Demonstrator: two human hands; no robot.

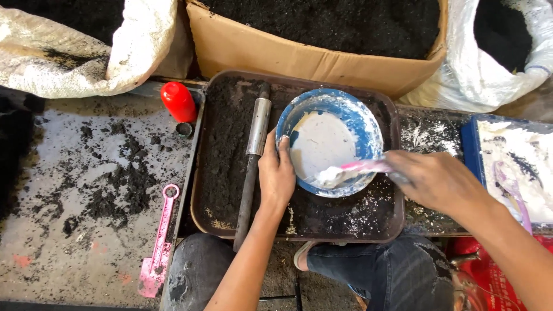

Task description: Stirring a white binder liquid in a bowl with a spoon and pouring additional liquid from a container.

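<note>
While gripping bowl [329,141], left hand [276,173] flat.

- The round blue plastic bowl [330,141] of white paste sits in the dark rectangular metal tray [230,144] of black powder, towards its right side.
- The long metal rod with a steel sleeve [253,155] lies in the tray, left of the bowl.
- The left hand [276,173] rests on the bowl's left rim; the right hand [435,181], right of the bowl, holds the pink plastic spatula [351,171] with its tip in the bowl.
- The open brown cardboard box [299,49] stands behind the tray.
- The red plastic bottle [178,102] lies left of the tray on the surface [69,230]; the pink plastic scoop [158,253] lies nearer, also left.
- The blue flat tray of white powder [507,167] lies right.
</note>
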